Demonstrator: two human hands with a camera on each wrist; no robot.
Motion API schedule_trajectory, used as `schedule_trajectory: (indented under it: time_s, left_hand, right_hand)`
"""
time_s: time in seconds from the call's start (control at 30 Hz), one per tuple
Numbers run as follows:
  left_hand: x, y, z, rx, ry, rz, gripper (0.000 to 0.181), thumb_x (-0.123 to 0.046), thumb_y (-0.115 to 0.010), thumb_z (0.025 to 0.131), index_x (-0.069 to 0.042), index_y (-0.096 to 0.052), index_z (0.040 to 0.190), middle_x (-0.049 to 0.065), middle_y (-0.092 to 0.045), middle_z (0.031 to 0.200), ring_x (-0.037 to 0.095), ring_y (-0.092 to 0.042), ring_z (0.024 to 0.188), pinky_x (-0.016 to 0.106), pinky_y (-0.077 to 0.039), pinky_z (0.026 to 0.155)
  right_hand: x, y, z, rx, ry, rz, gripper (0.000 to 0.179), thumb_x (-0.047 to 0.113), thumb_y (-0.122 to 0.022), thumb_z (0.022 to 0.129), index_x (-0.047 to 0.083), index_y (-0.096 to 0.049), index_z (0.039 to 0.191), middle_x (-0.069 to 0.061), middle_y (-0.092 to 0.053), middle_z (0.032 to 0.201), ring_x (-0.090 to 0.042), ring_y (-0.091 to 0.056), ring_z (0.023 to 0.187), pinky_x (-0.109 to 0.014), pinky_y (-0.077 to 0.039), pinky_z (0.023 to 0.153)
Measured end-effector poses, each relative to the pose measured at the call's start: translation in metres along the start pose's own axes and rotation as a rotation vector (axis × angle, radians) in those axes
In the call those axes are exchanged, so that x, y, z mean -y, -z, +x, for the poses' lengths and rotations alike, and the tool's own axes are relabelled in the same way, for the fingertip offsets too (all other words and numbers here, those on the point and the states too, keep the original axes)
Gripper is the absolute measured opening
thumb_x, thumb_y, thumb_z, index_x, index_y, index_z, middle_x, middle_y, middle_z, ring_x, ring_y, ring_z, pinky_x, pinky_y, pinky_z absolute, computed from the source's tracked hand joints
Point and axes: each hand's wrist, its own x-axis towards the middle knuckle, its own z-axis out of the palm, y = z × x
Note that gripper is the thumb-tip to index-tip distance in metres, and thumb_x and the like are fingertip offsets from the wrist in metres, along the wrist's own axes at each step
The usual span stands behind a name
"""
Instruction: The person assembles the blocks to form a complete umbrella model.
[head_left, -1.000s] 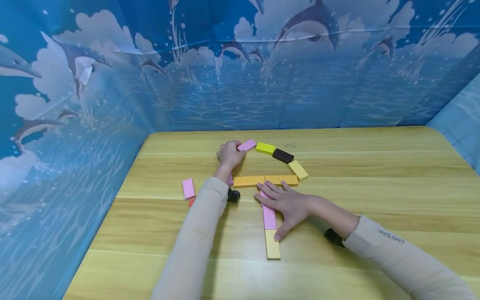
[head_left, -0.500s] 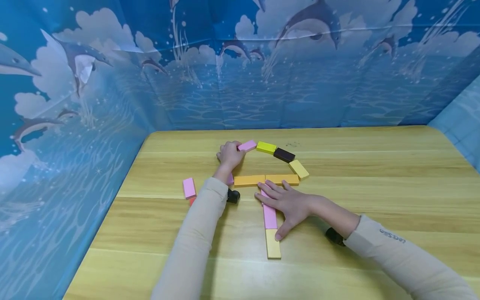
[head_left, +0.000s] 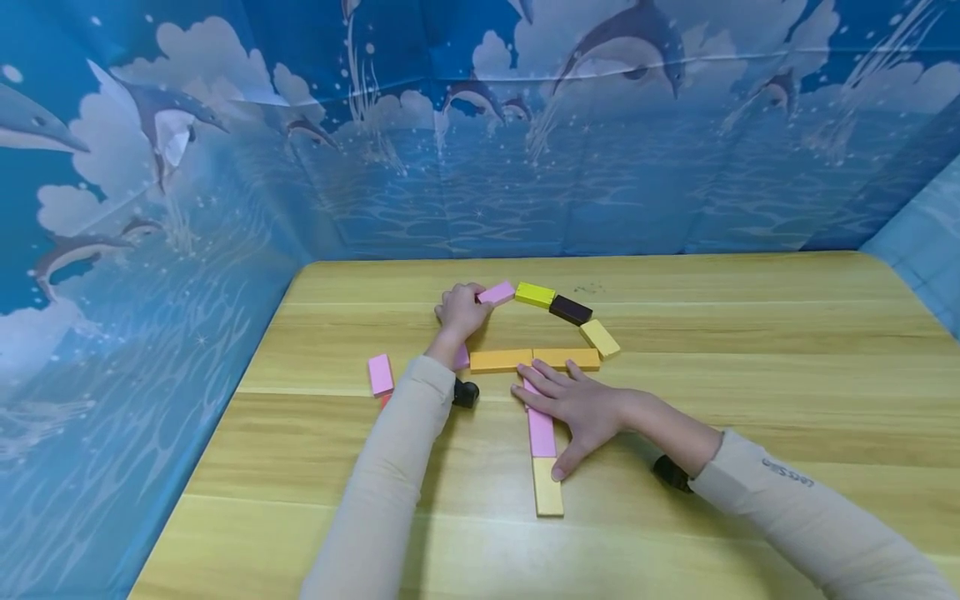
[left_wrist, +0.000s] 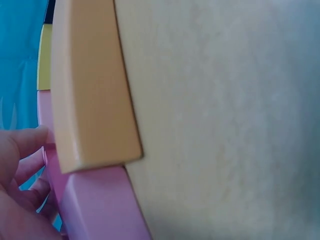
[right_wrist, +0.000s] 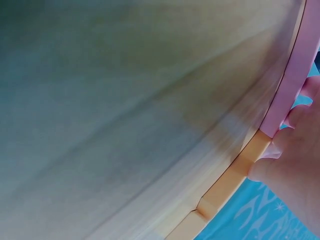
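Colored rectangular blocks lie on the table in an arc, a bar and a column. At the arc's left end my left hand [head_left: 461, 310] has curled fingers round a pink block that it mostly hides; the left wrist view shows this deeper pink block [left_wrist: 56, 181] beside the fingers. Another pink block [head_left: 497, 294] adjoins it, followed by yellow [head_left: 535, 295], black [head_left: 571, 310] and pale yellow [head_left: 600, 338] ones. My right hand [head_left: 581, 408] rests with spread fingers over the column's pink blocks [head_left: 542, 433], its thumb at the pale yellow block [head_left: 548, 487] below.
Two orange blocks [head_left: 501, 361] form the bar across the column's top, with a pink block [head_left: 461, 357] at its left end. Off to the left lie a pink block [head_left: 381, 375] and a partly hidden red block [head_left: 386, 400]. A blue dolphin-print curtain [head_left: 480, 167] stands behind the table.
Both hands keep their places on the blocks. The head view has shifted only slightly; no block has visibly moved.
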Motion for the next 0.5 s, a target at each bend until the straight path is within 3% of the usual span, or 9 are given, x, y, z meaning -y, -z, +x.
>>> schedule_trajectory:
  time_s: [0.5]
  left_hand:
    - [0.0026, 0.0041, -0.0011, 0.04, 0.001, 0.004, 0.035, -0.025, -0.06, 0.091, -0.012, -0.061, 0.123, 0.01, -0.058, 0.117, 0.03, -0.047, 0.104, 0.046, -0.033, 0.086]
  right_hand:
    - [-0.0016, -0.0002, 0.0003, -0.011, 0.021, 0.002, 0.113, 0.069, -0.064, 0.07, 0.006, -0.013, 0.15, -0.019, 0.003, 0.154, -0.039, 0.008, 0.139, -0.067, 0.001, 0.101]
